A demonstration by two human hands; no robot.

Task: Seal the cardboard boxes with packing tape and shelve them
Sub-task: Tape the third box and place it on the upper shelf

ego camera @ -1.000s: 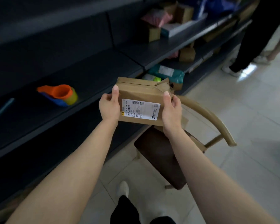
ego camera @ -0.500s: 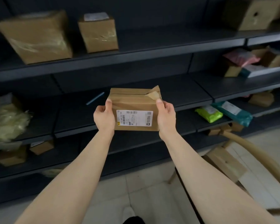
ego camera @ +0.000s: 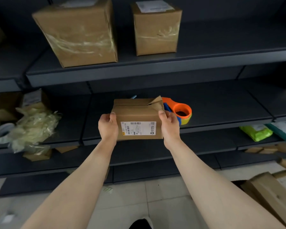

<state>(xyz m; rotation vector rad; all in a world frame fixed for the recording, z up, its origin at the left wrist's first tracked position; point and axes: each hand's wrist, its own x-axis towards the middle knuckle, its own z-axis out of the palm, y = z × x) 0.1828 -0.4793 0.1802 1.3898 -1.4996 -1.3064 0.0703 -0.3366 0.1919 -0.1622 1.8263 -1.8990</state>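
Note:
A small cardboard box point(ego camera: 137, 113) with a white shipping label on its near face is held in front of the middle shelf point(ego camera: 221, 123). My left hand point(ego camera: 108, 128) grips its left end and my right hand point(ego camera: 169, 127) grips its right end. One top flap sticks up at the box's right corner. Just behind the box on the right, an orange tape dispenser point(ego camera: 180, 110) lies on the middle shelf, partly hidden by my right hand.
Two taped cardboard boxes, a large one point(ego camera: 78, 32) and a smaller one point(ego camera: 156, 27), stand on the upper shelf point(ego camera: 155, 65). A wad of crumpled plastic film point(ego camera: 31, 128) lies at the left. A green parcel point(ego camera: 256, 133) sits low right; flat cardboard point(ego camera: 269, 194) lies at the floor's right.
The view has swung left and up along the shelves. The box stays gripped in both hands and now sits in front of the middle shelf, beside the tape dispenser.

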